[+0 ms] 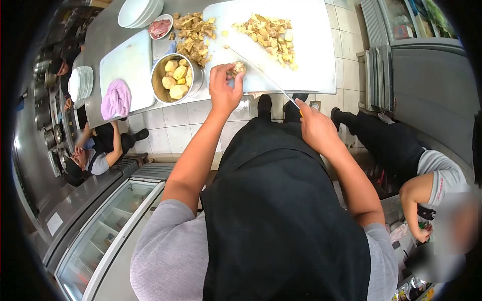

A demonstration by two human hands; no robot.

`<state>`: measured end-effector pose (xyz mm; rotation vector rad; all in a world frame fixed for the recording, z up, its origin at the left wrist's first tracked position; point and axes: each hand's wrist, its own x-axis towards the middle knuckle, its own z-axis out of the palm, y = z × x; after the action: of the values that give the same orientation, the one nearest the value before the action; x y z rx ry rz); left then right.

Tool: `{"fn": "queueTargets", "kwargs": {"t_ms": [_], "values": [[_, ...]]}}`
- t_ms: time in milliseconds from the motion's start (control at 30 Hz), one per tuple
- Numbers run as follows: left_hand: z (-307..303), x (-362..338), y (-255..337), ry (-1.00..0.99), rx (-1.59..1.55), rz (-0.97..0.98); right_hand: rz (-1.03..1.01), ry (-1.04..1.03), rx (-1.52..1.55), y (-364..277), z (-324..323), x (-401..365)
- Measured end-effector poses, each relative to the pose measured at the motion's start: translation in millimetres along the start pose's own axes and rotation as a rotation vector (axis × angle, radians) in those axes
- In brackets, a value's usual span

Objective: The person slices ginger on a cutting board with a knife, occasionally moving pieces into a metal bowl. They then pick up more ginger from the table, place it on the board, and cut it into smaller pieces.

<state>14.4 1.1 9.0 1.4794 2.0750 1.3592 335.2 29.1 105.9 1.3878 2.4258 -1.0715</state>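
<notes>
At the white cutting board's (314, 47) near edge, our left hand (225, 92) pinches a knobbly root piece (238, 69); our right hand (318, 125) grips a knife (280, 89), its blade slanting toward the board's left edge.

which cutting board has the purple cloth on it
The left cutting board, left of the pot; a purple cloth lies on its near end, while the right cutting board holds yellowish pieces.
</notes>
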Motion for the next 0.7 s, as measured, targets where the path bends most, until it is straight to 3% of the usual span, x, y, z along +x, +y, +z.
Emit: {"fn": "queueTargets", "kwargs": {"t_ms": [67, 133, 700], "values": [[7, -2, -5, 0.026, 0.014, 0.021, -0.008, 0.024, -0.013, -2, -3, -8], [14, -4, -10, 0.052, 0.023, 0.040, 0.040, -0.103, -0.099, -12, -18, -17], [19, 2, -8, 0.109, 0.021, 0.026, 0.043, -0.165, -0.222, -12, -30, -31]]}}
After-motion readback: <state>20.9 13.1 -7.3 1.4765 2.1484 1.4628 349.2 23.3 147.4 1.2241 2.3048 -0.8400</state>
